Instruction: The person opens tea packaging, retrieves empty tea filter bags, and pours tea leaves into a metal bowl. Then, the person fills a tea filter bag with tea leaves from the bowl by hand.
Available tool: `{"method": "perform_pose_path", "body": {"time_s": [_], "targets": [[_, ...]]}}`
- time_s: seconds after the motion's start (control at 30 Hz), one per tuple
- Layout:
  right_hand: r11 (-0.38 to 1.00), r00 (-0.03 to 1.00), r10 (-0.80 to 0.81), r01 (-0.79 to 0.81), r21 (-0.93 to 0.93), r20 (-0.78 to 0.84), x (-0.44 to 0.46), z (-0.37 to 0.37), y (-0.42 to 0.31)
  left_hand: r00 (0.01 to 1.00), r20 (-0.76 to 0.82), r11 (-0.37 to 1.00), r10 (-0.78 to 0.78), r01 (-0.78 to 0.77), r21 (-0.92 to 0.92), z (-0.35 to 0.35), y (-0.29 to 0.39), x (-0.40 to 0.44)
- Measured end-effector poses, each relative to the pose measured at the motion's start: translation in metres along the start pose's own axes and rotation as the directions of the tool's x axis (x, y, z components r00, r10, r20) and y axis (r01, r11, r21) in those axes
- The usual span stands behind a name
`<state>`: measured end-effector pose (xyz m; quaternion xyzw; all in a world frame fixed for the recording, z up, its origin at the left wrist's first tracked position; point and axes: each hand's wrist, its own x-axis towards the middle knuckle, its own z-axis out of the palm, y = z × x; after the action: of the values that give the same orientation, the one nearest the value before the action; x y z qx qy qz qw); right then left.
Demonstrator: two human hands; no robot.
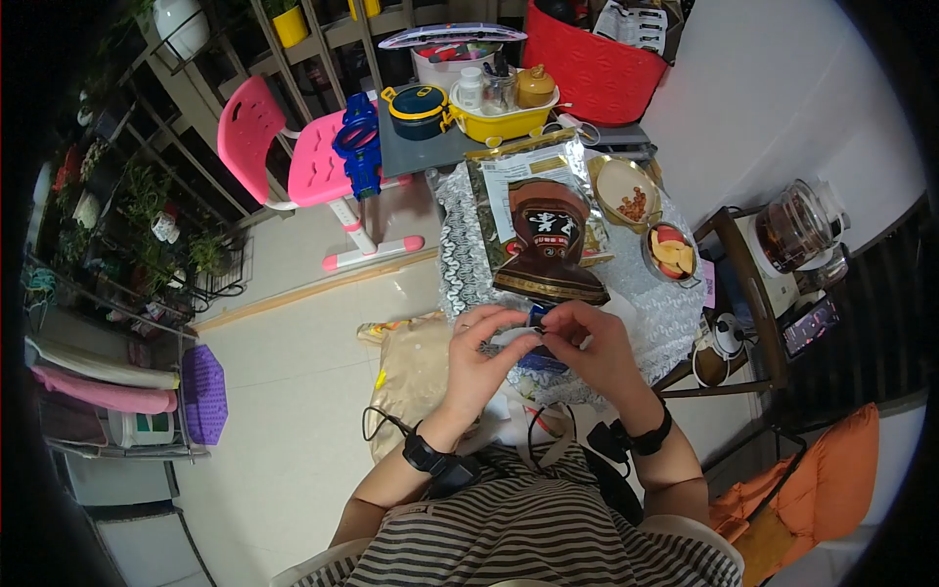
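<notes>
My left hand and my right hand meet over the near edge of the table, fingertips pinched together. Between them is a small dark blue piece, too small to tell what it is. Below the fingers, partly hidden, lies another blue item. Just beyond the hands a brown printed bag rests on a larger silvery-green packet. To its right are a plate with small brown pieces and a metal bowl of cut apple.
At the back stand a yellow basket, a dark lidded pot and a red bin. A pink chair is at left. On the right, a wooden stand holds a glass kettle; an orange chair sits nearer.
</notes>
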<state>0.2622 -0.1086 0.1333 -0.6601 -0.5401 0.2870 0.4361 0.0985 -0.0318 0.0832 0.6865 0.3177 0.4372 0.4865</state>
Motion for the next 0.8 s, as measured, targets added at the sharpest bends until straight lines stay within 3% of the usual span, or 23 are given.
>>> {"method": "perform_pose_path", "body": {"time_s": [0.07,0.13,0.17,0.23,0.37,0.43,0.5,0.57,0.67,0.77,0.8], "targets": [[0.998,1.000,0.011,-0.012,0.058,0.024,0.000,0.004,0.001,0.999,0.005,0.995,0.051,-0.051,0.088,0.001,-0.001,0.000],[0.997,0.999,0.033,-0.036,0.071,0.038,0.000,0.006,-0.001,0.998,0.066,0.995,-0.022,0.028,-0.092,0.002,-0.008,0.002],[0.995,0.997,0.058,-0.062,0.082,0.047,0.000,0.006,-0.002,0.998,0.065,0.996,-0.021,0.027,-0.090,0.002,-0.008,0.001],[0.991,0.998,0.060,-0.063,0.119,0.025,0.001,0.009,0.005,0.932,0.202,0.820,-0.301,0.361,-0.444,0.003,-0.005,-0.001],[0.953,0.998,0.061,-0.063,0.295,0.015,0.004,0.016,0.022,0.930,0.188,0.845,-0.315,0.365,-0.390,0.001,-0.004,-0.003],[0.950,0.997,0.068,-0.076,0.305,0.036,0.004,0.016,0.023,0.977,0.118,0.951,-0.180,0.204,-0.234,0.001,-0.008,-0.003],[0.945,0.996,0.075,-0.088,0.313,0.055,0.004,0.018,0.024,0.980,0.110,0.955,-0.166,0.187,-0.228,-0.001,-0.006,-0.003],[0.871,0.994,0.040,-0.084,0.483,0.101,0.005,0.022,0.025,0.983,0.101,0.960,-0.152,0.171,-0.220,-0.005,-0.004,-0.004],[0.800,0.979,0.038,-0.151,0.581,0.201,0.008,0.028,0.016,0.976,0.096,0.946,-0.193,0.212,-0.247,-0.020,-0.001,-0.007],[0.722,0.961,0.048,-0.223,0.655,0.274,0.013,0.039,0.010,0.979,0.077,0.967,-0.187,0.198,-0.161,-0.039,0.008,-0.010],[0.720,0.958,0.042,-0.225,0.656,0.283,0.015,0.043,0.009,0.991,0.070,0.992,-0.110,0.114,-0.057,-0.045,0.015,-0.009]]}}
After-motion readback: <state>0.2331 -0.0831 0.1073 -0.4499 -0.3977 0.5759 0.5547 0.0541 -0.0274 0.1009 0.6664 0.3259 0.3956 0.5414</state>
